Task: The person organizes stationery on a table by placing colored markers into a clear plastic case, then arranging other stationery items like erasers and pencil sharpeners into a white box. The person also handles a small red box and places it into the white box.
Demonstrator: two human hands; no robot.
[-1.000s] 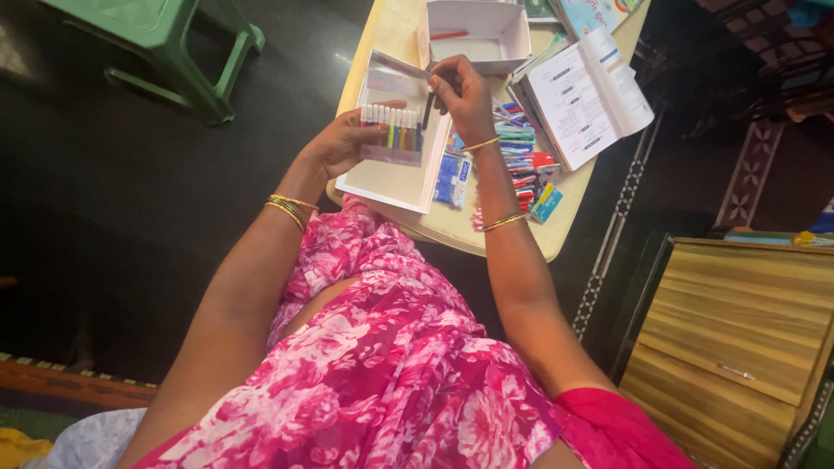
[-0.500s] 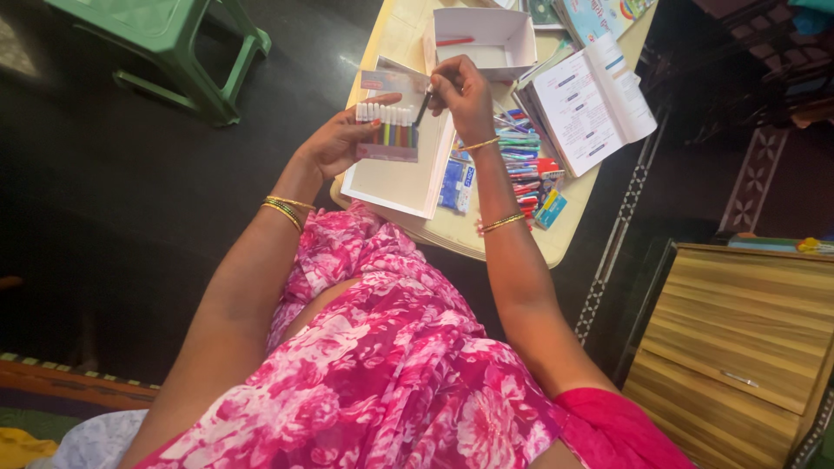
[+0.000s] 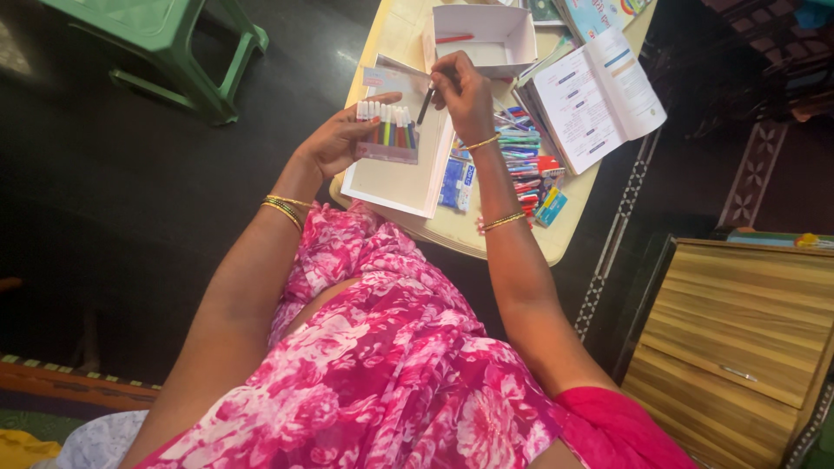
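Right hand [image 3: 462, 91] pinches 1 dark pen [image 3: 424, 104] by its upper end, tip angled down toward the marker pack [image 3: 388, 132]. Left hand [image 3: 340, 139] grasps that clear pack of coloured markers from its left side, thumb across the top. Both sit above a white box lid [image 3: 393, 182] on the cream table [image 3: 460, 227]. Far: open white box [image 3: 483, 36]. Right: loose pens [image 3: 521, 161], open booklet [image 3: 595, 95].

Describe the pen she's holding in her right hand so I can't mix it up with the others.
Start at the cream table, then the flat white box on it. Over that box the left hand holds a clear pouch of sketch pens. Beside the pouch, the right hand pinches the black pen: it is dark and outside the pouch, unlike the white-capped coloured ones.
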